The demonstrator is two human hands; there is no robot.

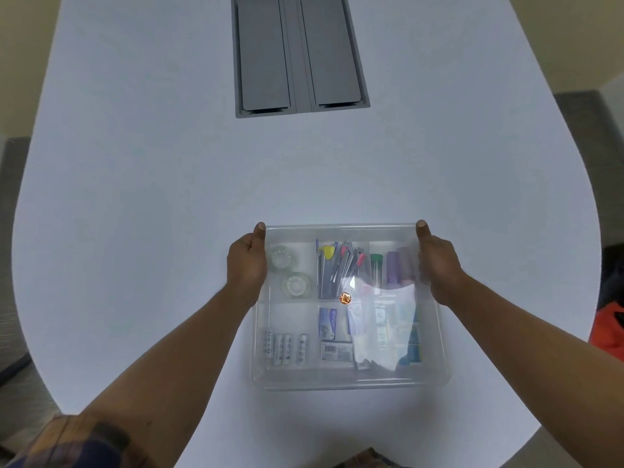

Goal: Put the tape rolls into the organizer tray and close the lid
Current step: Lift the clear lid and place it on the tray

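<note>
A clear plastic organizer tray [351, 383] sits on the white table near me, with a clear lid [341, 231] lying over it. Two clear tape rolls, one at the far side [282, 257] and one nearer [297, 284], lie in the far left compartment, seen through the lid. My left hand [246, 265] grips the lid's left edge with the thumb on the far corner. My right hand [437, 261] grips the right edge the same way. Whether the lid is fully seated I cannot tell.
Other compartments hold pens [337, 268], batteries [285, 347], glue sticks [395, 265] and small boxes. A grey cable hatch [297, 55] is set into the table farther away. An orange object [609, 329] lies off the table's right edge.
</note>
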